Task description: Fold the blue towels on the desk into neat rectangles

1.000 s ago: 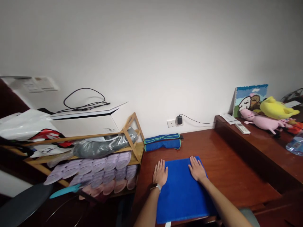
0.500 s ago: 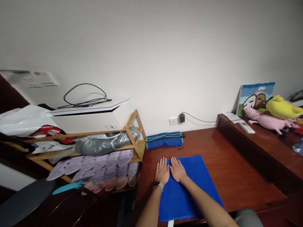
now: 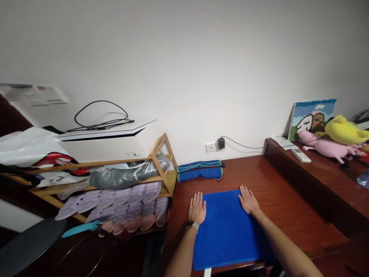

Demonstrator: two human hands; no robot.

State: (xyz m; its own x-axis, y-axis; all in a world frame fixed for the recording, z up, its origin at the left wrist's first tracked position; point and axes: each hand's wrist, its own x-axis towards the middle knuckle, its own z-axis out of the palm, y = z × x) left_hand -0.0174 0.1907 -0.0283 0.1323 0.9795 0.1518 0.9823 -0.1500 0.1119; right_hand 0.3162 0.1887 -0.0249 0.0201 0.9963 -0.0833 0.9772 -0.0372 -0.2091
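Observation:
A blue cloth [image 3: 226, 227] lies spread flat on the reddish-brown wooden table [image 3: 291, 215], with a white tag [image 3: 207, 272] sticking out at its near edge. My left hand [image 3: 197, 209] rests palm down on the cloth's far left corner, fingers stretched out, a watch [image 3: 192, 225] on the wrist. On the far right corner lies my right hand [image 3: 248, 201], also flat with fingers extended. Neither hand grips anything. Beyond the cloth, by the wall, sits a folded blue fabric bundle [image 3: 200, 175] with green edging.
Left of the table stands a wooden rack [image 3: 165, 169] with lilac slippers [image 3: 121, 198], a wrapped grey item and a white box [image 3: 103, 148]. A raised ledge on the right carries a remote [image 3: 301, 155], pink plush toy [image 3: 324, 145] and yellow plush toy [image 3: 346, 130]. A plugged-in adapter [image 3: 221, 143] trails a cable.
My right hand has slid right across the cloth, from beside my left hand to the far right corner. The left hand has stayed on the left corner.

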